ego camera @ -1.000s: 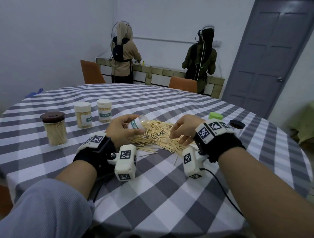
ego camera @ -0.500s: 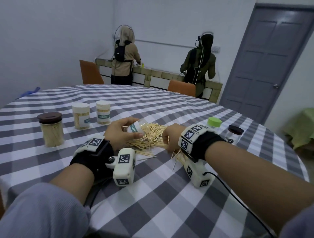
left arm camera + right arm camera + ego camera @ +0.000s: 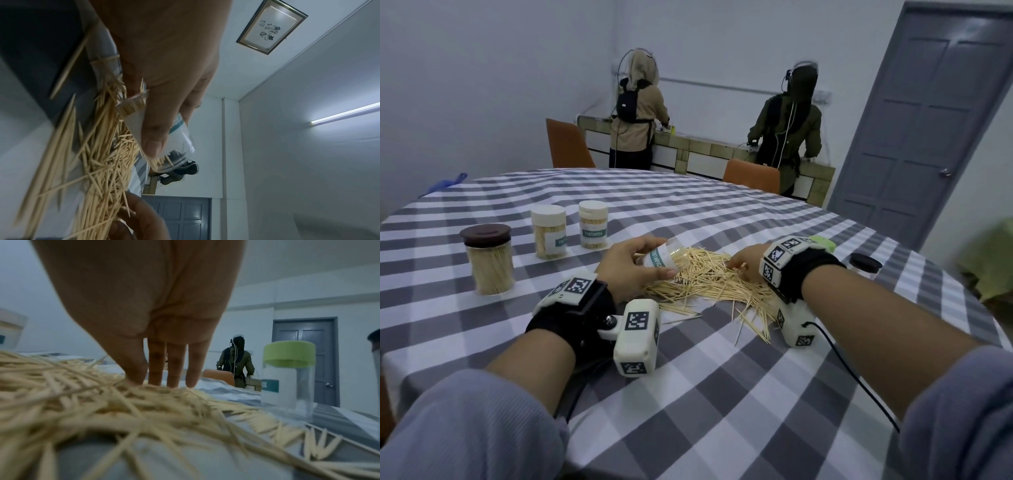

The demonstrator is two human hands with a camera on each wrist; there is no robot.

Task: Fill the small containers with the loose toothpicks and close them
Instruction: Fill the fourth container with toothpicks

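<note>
A heap of loose toothpicks (image 3: 709, 277) lies on the checked tablecloth (image 3: 722, 394). My left hand (image 3: 631, 267) grips a small clear container (image 3: 664, 258) with a teal label, tipped on its side, its mouth toward the heap. In the left wrist view my thumb wraps the container (image 3: 176, 139), which has a few toothpicks inside, with the heap (image 3: 98, 162) beside it. My right hand (image 3: 743, 267) rests on the heap's right side. Its straight fingertips (image 3: 156, 378) touch the toothpicks (image 3: 102, 410).
A brown-lidded jar (image 3: 488, 260) and two white-lidded containers (image 3: 549, 231) (image 3: 593, 224), all full, stand at the left. A green-lidded empty container (image 3: 287, 379) and a dark-lidded one (image 3: 864, 265) stand behind my right wrist. Two people work at a far counter.
My right hand has slid left across the heap toward the container, fingertips down on the toothpicks. The left hand keeps the tipped container in the same place.
</note>
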